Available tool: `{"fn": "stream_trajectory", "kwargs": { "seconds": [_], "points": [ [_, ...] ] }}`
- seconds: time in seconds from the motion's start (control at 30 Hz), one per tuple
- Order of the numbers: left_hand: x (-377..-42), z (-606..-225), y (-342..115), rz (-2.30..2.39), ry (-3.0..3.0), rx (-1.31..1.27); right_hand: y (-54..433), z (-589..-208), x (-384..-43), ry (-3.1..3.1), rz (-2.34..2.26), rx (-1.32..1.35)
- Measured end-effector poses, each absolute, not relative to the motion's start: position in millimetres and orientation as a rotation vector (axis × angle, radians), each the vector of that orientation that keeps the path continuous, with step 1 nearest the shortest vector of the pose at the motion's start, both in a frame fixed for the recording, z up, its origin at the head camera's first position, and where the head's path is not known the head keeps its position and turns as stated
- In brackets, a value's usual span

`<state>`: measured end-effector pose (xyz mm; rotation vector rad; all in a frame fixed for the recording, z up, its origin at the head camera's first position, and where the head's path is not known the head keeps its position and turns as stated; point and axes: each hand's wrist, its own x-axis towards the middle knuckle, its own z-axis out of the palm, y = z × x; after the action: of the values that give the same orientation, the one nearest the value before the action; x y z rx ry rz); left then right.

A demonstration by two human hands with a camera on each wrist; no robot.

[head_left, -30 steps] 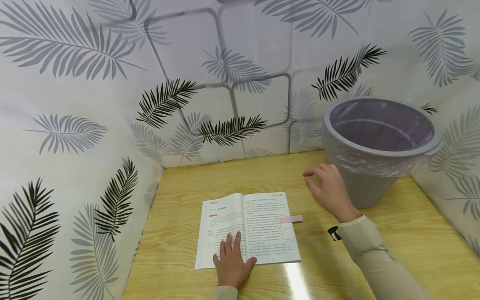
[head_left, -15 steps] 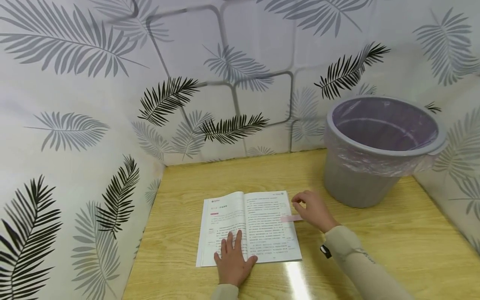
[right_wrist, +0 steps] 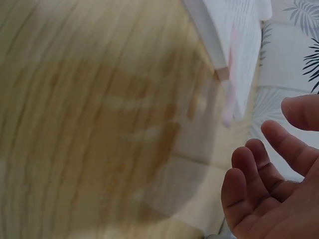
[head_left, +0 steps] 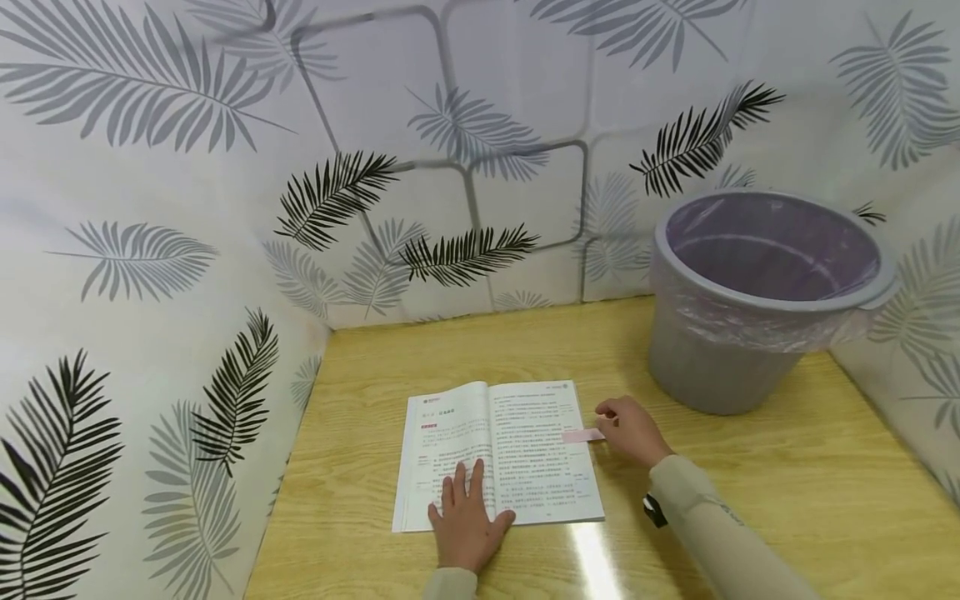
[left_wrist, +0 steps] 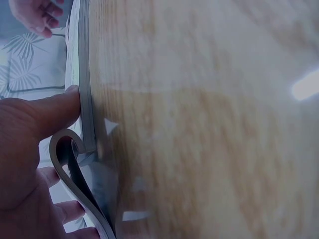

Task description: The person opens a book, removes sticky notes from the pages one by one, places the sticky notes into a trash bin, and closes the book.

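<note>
An open book (head_left: 536, 487) with printed text lies on the wooden table. My left hand (head_left: 467, 527) rests spread over the lower part of its left page, the thumb near the middle fold. In the left wrist view, the thumb of this hand (left_wrist: 20, 159) lies at the lower edge of the book (left_wrist: 85, 64), whose pages bend there. A pink paper strip (head_left: 580, 436) sticks out past the right page. Right at its outer end is my right hand (head_left: 633, 431). The right wrist view shows that hand's fingers (right_wrist: 245, 167) loosely bent, thumb apart, nothing between them, near the pink strip (right_wrist: 229, 109).
A large grey bin (head_left: 705, 367) with a clear plastic liner stands on the table at the back right. Leaf-patterned sheeting (head_left: 510, 92) covers the walls behind and at both sides. A dark strap (head_left: 655, 510) shows at the right sleeve.
My right hand has come down and left from in front of the bin to the end of the pink strip. The left hand has stayed on the book.
</note>
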<state>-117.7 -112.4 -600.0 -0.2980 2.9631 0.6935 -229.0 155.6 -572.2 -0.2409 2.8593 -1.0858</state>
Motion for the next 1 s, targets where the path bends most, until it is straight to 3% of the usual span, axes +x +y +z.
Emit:
{"fn": "stream_trajectory", "kwargs": {
  "seconds": [1.0],
  "points": [
    [-118.4, -605.4, -111.2, 0.683, 2.973, -0.317, 170.8, -607.7, -226.1, 2.683, -1.276, -0.038]
  ]
}}
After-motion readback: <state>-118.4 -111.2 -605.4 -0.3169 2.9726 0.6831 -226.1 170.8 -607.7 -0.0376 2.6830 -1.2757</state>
